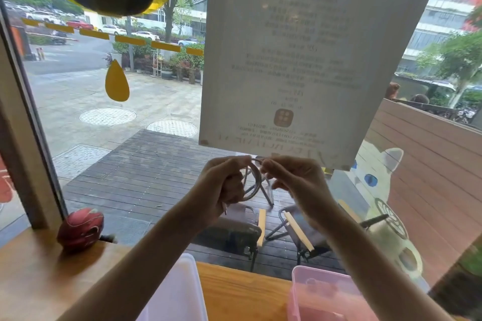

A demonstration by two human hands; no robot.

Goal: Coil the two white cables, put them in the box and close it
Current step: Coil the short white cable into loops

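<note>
Both hands were raised in front of the window, close together, well above the surface. The left hand (224,185) was closed around one side of a coiled cable (252,182), the fingers curled over the loops. The right hand (294,180) was pinched on the top of the same coil, fingertips nearly touching those of the left. The cable was seen as a small ring of a few turns, hanging between the two hands, its lower arc free below the left palm. Only one cable could be made out; whether a second was gathered in the same coil could not be told.

Below the right forearm, a pink box (328,294) was set on the wooden surface (242,292), open at the top, with something small and dark lying blurred inside. Below the left forearm, a pale translucent lid (180,292) was resting on the surface, well apart from the box. Farther left, at the back edge by the window frame, a red rounded object (80,228) was placed.

Behind the hands, a printed sheet (300,60) was stuck to the glass, its text seen in reverse. A yellow drop sticker (116,84) was seen to its left, and a white cat sticker (375,177) lower right. Outside, folding chairs (294,232) were standing on dark decking.
</note>
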